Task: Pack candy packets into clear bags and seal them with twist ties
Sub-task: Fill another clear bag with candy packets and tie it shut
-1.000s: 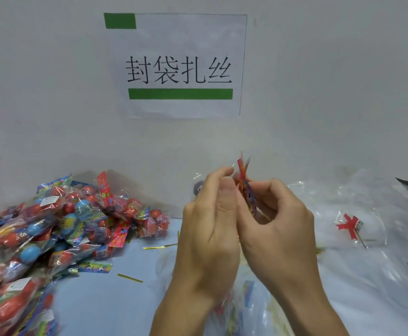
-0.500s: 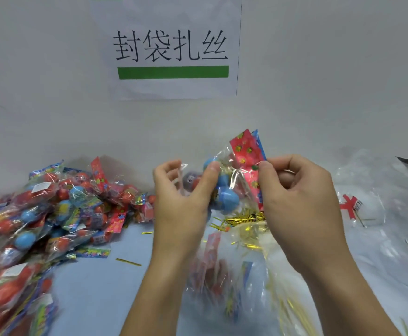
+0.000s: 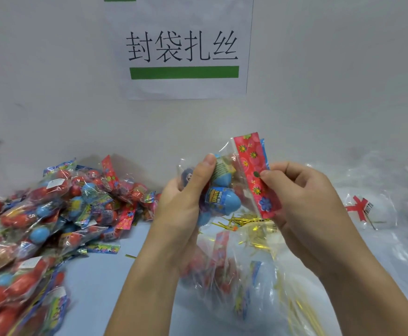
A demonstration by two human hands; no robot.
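Lying nearest on the desk, a loose clear bag is showing blurred red and blue packets inside. Just above it, the left hand is gripping a clear bag of blue candy eggs, fingers curled round its body, while the right hand is pinching the bag's red flowered header. Gold twist ties are lying scattered below the hands. Filled bags are piling along the desk's left edge. A paper sign is hanging on the wall behind.
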